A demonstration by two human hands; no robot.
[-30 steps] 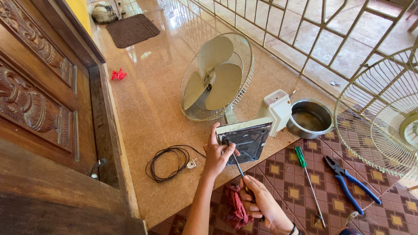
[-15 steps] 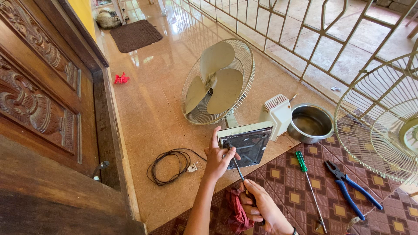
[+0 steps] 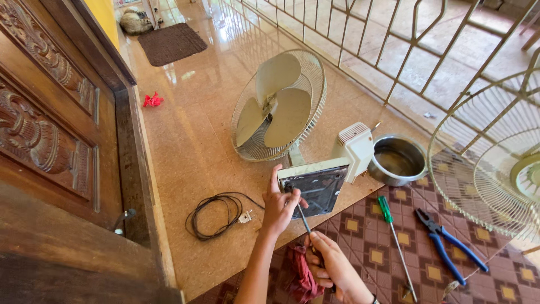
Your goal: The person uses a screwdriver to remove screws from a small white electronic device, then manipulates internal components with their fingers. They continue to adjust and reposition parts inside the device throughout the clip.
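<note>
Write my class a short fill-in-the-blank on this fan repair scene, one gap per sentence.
1. The left hand steadies the fan's tilted ____.
2. The right hand holds a ____ against the base.
3. The pliers have ____ handles.
4. The spare screwdriver has a ____ handle.

Missing: base; screwdriver; blue; green

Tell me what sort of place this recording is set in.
Probably the tiled porch of a home, used as a makeshift repair spot. A carved wooden door stands on one side, a metal railing on the other, and a doormat lies further along.

Glossy floor tiles — carved wood door
</note>
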